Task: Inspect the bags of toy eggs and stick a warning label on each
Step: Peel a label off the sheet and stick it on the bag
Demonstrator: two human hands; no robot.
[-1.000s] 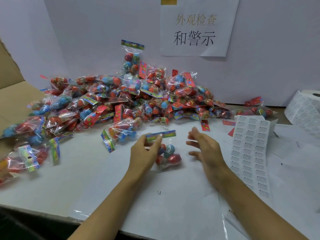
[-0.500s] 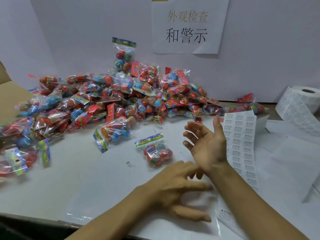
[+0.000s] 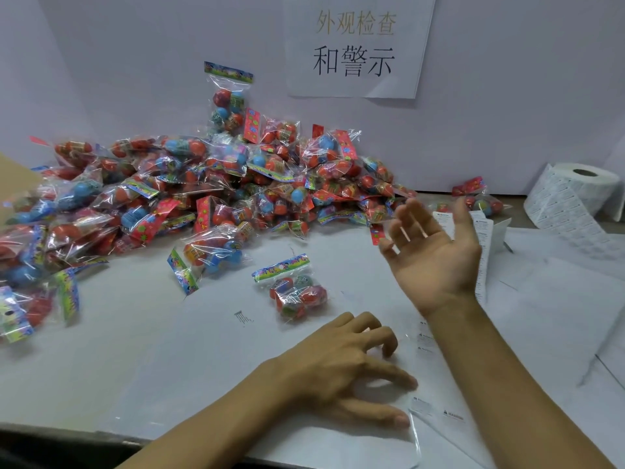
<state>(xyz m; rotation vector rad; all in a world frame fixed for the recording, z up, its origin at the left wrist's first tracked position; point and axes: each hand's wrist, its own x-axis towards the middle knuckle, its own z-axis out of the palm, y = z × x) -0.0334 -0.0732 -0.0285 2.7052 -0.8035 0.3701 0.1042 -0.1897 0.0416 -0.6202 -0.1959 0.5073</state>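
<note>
One clear bag of toy eggs (image 3: 295, 292) with a bright header card lies alone on the white table, in front of a big pile of bags (image 3: 189, 194). My left hand (image 3: 341, 370) rests palm down on the table just below that bag, fingers spread, holding nothing. My right hand (image 3: 431, 252) hovers to the bag's right, palm turned up, fingers relaxed and empty. Behind it lies a sheet of warning labels (image 3: 487, 238), partly hidden by the hand. A transparent strip of labels (image 3: 439, 414) lies near my left fingertips.
A roll of labels (image 3: 575, 194) stands at the far right by the wall. Another bag (image 3: 480, 201) lies apart near the roll. A paper sign (image 3: 355, 45) hangs on the wall. Cardboard (image 3: 13, 174) shows at the left edge. Loose white sheets (image 3: 558, 299) cover the right side.
My left hand let go of the bag's header card and dropped to the table near me. The bag now lies flat. My right hand turned palm up and rose slightly.
</note>
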